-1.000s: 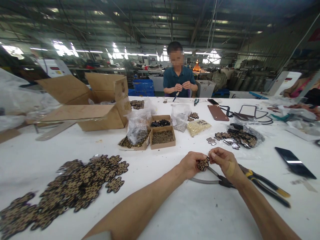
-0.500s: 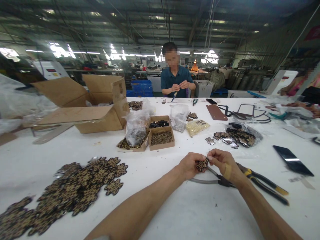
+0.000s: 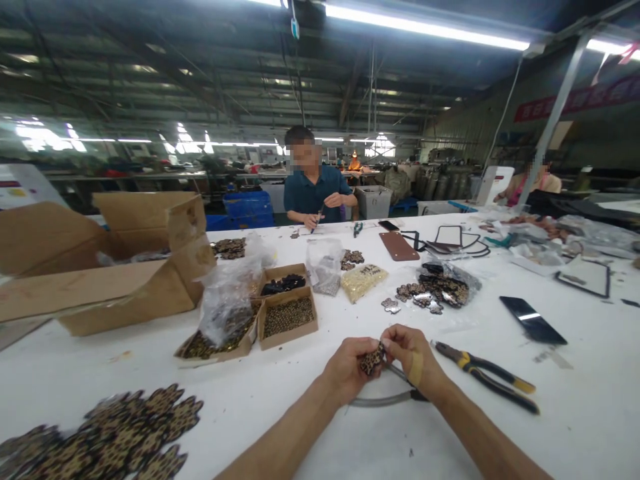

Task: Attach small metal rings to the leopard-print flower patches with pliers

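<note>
My left hand (image 3: 353, 363) is closed around a small leopard-print patch (image 3: 371, 361) with a dark, scalloped edge. At the patch's upper right edge, my right hand (image 3: 411, 355) pinches with thumb and forefinger; any smaller part between those fingertips is too small to see. A tan bandage wraps the right hand near the thumb. Beneath the hands lies a tool with grey, curved handles (image 3: 383, 401), partly hidden by the right hand. Pliers with black and yellow handles (image 3: 487, 377) rest just right of that hand.
Leopard-print patches (image 3: 115, 433) pile up at lower left. Small boxes of brass-coloured studs (image 3: 289, 317) and a large open carton (image 3: 135, 293) stand left. Ahead are a bag of yellowish bits (image 3: 364, 281) and bagged patches (image 3: 440, 287); a phone (image 3: 533, 320) lies right. A co-worker (image 3: 317, 190) sits opposite.
The view has tilted up and turned left-to-right, so the table's contents sit further left and lower. Both hands keep their hold at the patch. The co-worker's one hand has lowered.
</note>
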Action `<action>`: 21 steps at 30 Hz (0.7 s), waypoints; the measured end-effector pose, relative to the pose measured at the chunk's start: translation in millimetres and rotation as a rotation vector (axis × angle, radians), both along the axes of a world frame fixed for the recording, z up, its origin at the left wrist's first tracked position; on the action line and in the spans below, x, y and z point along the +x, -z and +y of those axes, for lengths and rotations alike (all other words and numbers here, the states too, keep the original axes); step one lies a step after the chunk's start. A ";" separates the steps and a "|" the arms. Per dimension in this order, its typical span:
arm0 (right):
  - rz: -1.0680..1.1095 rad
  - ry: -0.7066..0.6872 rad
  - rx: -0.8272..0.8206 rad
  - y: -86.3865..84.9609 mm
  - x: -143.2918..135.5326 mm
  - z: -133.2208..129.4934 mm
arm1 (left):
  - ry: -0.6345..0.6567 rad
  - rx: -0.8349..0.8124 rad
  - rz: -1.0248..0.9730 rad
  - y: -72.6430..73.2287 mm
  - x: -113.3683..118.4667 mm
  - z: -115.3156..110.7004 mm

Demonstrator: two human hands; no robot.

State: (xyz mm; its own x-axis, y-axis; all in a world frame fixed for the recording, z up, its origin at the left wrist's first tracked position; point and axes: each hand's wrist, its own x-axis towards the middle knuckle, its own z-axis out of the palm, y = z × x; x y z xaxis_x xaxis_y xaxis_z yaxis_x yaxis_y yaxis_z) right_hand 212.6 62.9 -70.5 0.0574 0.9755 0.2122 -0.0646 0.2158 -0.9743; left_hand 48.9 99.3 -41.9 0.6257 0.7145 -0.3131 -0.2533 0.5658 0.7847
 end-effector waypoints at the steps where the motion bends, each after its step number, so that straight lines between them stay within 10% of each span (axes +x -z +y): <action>1: 0.005 0.000 0.003 -0.3 -1.0 0.0 | -0.005 -0.006 0.002 1.0 -0.2 0.5; 21: -0.122 -0.014 -0.058 -9.6 4.4 -9.9 | 0.047 -0.127 -0.024 -1.3 2.2 -1.8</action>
State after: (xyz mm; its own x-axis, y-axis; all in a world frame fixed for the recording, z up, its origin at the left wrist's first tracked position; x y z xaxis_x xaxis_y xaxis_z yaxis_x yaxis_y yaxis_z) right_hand 217.0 52.9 -60.9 0.0213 0.9869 0.1600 0.0524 0.1587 -0.9859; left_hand 51.1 97.5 -40.6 0.6658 0.6399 -0.3838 -0.2425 0.6719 0.6998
